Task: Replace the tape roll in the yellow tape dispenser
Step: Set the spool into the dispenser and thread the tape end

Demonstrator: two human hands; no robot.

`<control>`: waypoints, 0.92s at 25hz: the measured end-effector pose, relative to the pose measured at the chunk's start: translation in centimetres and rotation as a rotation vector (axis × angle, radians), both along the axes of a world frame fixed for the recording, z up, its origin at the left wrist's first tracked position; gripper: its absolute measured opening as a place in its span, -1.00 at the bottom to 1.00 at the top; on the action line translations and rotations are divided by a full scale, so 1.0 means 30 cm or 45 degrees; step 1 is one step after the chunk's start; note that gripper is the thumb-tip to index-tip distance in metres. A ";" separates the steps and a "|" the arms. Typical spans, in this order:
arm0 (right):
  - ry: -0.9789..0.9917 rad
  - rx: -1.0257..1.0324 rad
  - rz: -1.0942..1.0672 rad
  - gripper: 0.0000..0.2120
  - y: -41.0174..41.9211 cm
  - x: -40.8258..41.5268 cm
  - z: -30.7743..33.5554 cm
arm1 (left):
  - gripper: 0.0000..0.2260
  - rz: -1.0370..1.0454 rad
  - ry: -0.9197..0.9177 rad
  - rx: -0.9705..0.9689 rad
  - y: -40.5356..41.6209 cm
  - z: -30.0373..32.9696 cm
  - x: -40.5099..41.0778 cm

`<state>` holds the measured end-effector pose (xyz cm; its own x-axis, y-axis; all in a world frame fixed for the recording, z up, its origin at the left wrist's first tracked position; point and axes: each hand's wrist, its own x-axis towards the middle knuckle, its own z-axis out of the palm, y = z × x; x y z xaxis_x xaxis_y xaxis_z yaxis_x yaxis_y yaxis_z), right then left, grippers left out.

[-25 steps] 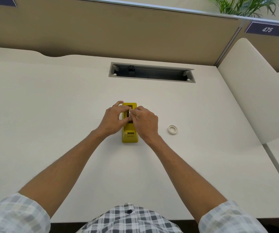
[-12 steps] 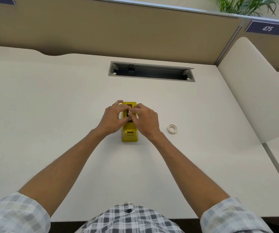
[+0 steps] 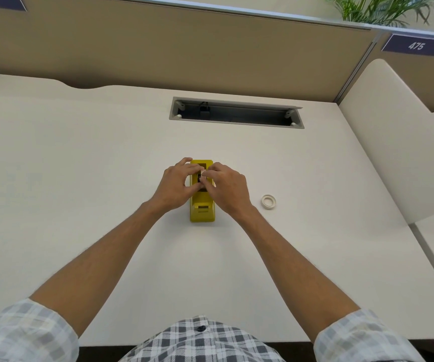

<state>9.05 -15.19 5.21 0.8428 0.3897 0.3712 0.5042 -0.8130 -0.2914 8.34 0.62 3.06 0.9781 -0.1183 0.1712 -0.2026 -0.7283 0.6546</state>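
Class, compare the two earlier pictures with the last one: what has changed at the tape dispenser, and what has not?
Hardly anything changed. Both hands, left hand and right hand, stay over the yellow tape dispenser, fingers working at its top opening; nothing is visibly taken up or let go. The dispenser and the white tape ring to its right lie where they were.

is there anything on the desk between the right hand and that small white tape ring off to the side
Nothing visible. The small white tape ring lies flat on bare cream desk, to the right of the right hand. Both that hand and the left hand are at the yellow plastic tape dispenser.
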 end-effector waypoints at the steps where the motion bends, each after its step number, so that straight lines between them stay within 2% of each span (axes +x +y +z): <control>1: -0.012 -0.003 0.012 -0.88 -0.004 0.000 -0.001 | -0.66 -0.003 -0.009 0.001 0.000 0.001 0.000; 11: -0.048 -0.142 0.047 -0.89 -0.002 0.010 0.005 | -0.63 -0.005 0.042 0.048 -0.001 0.012 -0.004; 23: 0.238 -0.018 -0.030 -0.83 0.007 0.009 0.024 | -0.67 -0.028 -0.012 -0.001 0.002 0.003 -0.005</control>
